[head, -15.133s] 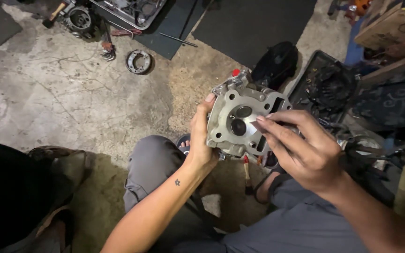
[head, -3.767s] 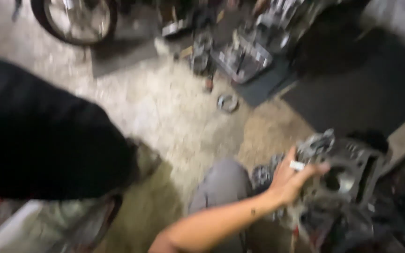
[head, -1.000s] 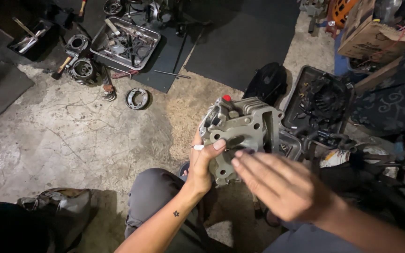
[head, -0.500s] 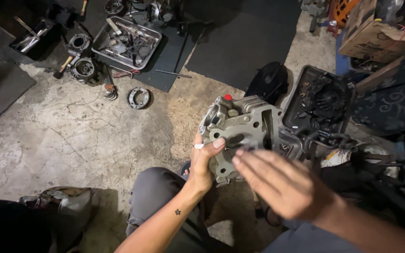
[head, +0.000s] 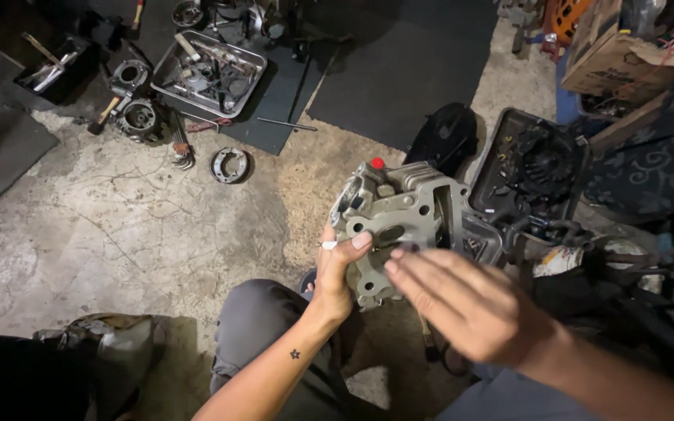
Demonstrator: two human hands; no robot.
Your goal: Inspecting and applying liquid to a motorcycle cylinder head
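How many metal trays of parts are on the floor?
1: a shiny metal tray of small parts lies at the top left, on a dark mat. Others may sit outside the view.

Single head cam, looks steeply down from above a seated person at the concrete floor (head: 118, 226), close on both hands: left hand (head: 337, 269), right hand (head: 462, 300), cylinder head (head: 399, 222) near frame centre. Top edge takes in the metal tray (head: 208, 74) and black mats (head: 407, 70) farther off. No second view, so no overlap.

The cylinder head (head: 399, 226) is dull grey metal with one small red cap (head: 377, 163). The tray (head: 167, 84) is shiny silver, the mats (head: 407, 70) black, the floor (head: 118, 226) pale grey and cracked.
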